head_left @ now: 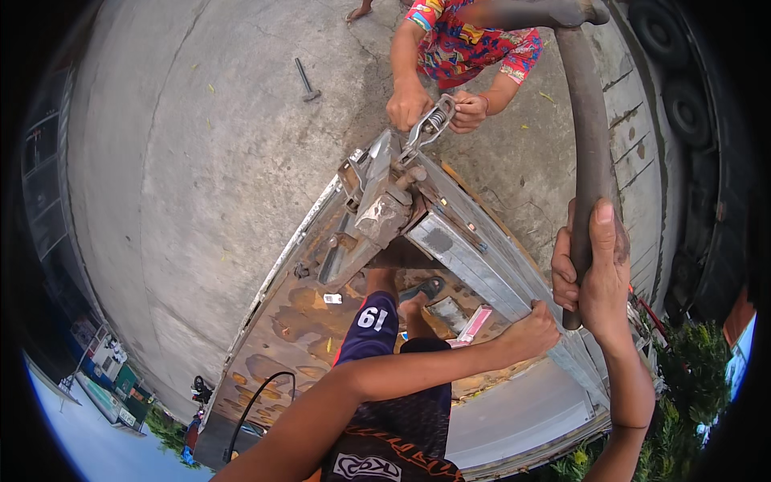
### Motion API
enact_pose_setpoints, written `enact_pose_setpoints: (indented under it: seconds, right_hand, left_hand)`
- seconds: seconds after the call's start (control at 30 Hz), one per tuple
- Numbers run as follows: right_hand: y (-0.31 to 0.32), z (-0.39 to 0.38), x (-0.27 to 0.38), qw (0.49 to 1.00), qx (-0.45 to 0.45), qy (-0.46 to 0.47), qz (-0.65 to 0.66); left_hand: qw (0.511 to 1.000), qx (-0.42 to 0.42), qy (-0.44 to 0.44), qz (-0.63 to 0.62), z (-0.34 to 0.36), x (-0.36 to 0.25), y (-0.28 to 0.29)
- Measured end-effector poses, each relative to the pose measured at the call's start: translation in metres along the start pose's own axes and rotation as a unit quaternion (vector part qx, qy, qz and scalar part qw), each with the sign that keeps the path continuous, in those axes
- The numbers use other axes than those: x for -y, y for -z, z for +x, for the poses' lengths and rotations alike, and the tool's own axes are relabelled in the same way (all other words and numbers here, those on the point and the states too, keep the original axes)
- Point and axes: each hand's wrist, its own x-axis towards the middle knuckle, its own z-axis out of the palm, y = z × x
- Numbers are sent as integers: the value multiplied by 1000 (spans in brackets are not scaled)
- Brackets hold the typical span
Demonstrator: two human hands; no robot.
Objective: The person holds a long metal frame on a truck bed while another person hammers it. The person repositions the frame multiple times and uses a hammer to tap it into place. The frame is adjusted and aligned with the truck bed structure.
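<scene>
My right hand (596, 269) is wrapped round the lower end of a hammer's dark handle (592, 136). The hammer is raised upright, its head at the top edge of the view. My left arm reaches across my body, and the left hand (530, 336) is closed over the edge of a grey metal side panel (486, 277). Ahead, at the corner, a rusty metal bracket (385, 218) sits between the panels. Beyond it, a co-worker in a red patterned shirt (482, 56) holds a metal latch with a coil spring (434, 120) in both hands.
I stand on a rusty, stained truck bed (309, 317) between low side walls. A pink and white box (475, 323) lies near my sandalled foot (422, 291). Another hammer (305, 80) lies on the concrete floor (241, 153). Large tyres (687, 112) stand at far right.
</scene>
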Motion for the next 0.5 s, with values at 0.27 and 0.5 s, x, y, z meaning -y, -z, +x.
enact_pose_setpoints:
  seconds: [0.27, 0.5]
  right_hand:
    - [10, 14, 15, 995, 84, -28, -45]
    - [-8, 26, 33, 960, 148, -168, -170]
  left_hand:
    - [1000, 14, 2, 24, 4, 1, -2]
    - [1000, -10, 6, 4, 5, 8, 16]
